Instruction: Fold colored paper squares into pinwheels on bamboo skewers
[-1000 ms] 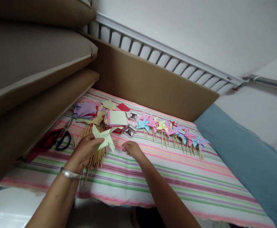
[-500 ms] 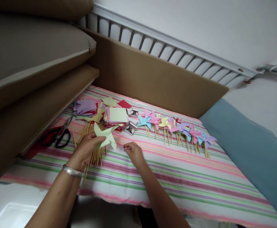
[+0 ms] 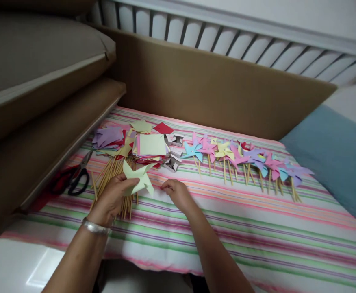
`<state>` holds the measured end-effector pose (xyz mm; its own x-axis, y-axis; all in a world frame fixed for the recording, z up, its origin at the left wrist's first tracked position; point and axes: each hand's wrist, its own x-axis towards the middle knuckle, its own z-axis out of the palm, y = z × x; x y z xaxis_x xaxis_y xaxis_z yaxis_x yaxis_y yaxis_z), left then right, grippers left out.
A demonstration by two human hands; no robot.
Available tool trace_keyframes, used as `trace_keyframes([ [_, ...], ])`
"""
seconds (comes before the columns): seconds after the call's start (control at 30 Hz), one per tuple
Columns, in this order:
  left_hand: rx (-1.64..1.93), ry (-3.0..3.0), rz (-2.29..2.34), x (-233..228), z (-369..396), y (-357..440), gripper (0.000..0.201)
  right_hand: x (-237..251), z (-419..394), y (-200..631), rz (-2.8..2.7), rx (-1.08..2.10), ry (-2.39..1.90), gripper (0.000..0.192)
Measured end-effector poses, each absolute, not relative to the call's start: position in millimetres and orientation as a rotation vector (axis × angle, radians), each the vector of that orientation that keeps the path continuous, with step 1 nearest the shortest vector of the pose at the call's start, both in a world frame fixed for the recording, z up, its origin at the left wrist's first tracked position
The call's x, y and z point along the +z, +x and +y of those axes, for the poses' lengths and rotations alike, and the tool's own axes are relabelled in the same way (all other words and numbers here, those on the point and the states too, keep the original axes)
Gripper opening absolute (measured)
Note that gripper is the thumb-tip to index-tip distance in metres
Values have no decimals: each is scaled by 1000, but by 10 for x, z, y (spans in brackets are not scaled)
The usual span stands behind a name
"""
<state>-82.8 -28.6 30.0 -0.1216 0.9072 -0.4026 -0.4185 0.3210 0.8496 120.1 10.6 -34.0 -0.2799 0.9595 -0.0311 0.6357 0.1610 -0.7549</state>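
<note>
Striped cloth [image 3: 257, 236] is underlying the green pinwheel [image 3: 145, 181], which the left grip [image 3: 113, 193] is pinching, ideally without creasing; beside it, the right grip [image 3: 178, 193] is pressing together, contents unclear.

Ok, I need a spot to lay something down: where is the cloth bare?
The cloth is bare right of the right forearm, below the pinwheels, with a smaller patch between that arm and the left forearm. Crowded around the left hand: sticks, papers, scissors.

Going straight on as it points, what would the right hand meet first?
Probably the green pinwheel in the left hand, though their relative depth is unclear from this one view.
</note>
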Motion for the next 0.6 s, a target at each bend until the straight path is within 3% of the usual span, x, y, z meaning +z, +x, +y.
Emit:
trace_keyframes([
  [0.6, 1234, 553, 1210, 249, -294, -831, 36, -241, -58, 1414, -2079, 645, -1669, 20],
])
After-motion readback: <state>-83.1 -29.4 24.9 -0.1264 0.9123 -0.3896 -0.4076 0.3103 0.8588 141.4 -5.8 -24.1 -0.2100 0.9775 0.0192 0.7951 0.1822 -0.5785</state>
